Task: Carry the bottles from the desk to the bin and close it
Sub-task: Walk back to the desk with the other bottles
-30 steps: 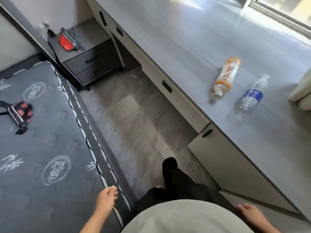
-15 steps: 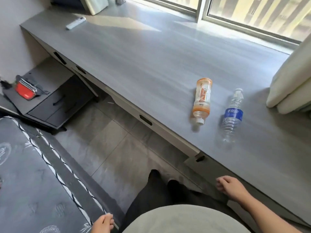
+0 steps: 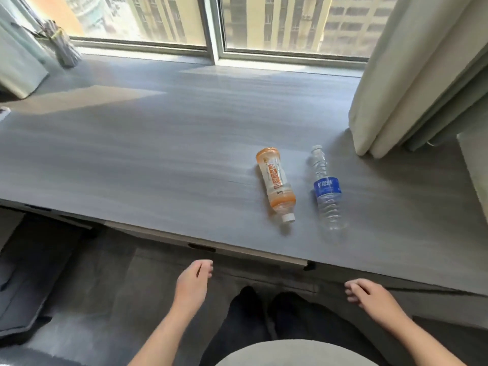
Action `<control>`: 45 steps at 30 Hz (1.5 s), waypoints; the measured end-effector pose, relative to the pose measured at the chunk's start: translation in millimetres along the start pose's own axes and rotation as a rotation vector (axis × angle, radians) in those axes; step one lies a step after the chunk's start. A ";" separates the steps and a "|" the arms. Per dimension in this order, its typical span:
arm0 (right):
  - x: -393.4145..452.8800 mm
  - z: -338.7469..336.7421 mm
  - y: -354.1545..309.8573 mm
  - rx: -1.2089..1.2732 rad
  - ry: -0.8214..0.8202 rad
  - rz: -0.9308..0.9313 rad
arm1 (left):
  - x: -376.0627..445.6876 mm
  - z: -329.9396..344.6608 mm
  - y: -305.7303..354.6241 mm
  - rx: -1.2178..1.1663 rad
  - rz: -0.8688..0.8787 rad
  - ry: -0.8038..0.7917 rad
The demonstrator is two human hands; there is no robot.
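Grey woodgrain desk (image 3: 158, 165) carries two bottles lying flat, side by side near its front edge: an orange-label bottle (image 3: 276, 184) and a blue-label bottle (image 3: 327, 188). My left hand (image 3: 191, 283) and right hand (image 3: 372, 295) hover below, fingers relaxed, holding nothing, ready to reach. No bin in view.

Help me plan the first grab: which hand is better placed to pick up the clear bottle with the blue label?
Probably the right hand. It hangs open almost straight below the clear plastic bottle with the blue label, whereas the left hand sits farther over, nearer the orange-labelled bottle.
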State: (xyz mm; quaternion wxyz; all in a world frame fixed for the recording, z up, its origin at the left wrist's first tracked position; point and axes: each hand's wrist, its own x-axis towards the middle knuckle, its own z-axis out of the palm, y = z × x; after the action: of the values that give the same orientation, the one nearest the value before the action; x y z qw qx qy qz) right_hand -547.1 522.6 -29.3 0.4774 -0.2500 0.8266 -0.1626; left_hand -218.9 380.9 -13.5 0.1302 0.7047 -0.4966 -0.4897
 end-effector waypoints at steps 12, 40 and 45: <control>24.2 -40.8 -86.5 0.208 0.161 -0.172 | 71.1 93.5 160.2 0.188 0.206 -0.083; 123.8 -45.6 -160.3 -0.159 0.221 -0.058 | 94.7 125.6 182.3 -0.086 0.039 -0.046; 124.2 -42.3 -157.1 -0.130 0.207 -0.018 | 86.4 117.4 173.0 -0.179 0.035 -0.127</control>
State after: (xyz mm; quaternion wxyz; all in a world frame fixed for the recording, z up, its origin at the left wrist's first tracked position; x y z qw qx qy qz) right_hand -595.5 324.0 -16.7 0.3710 -0.2696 0.8779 -0.1378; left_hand -411.8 263.2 -3.1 0.1694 0.6488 -0.4707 -0.5734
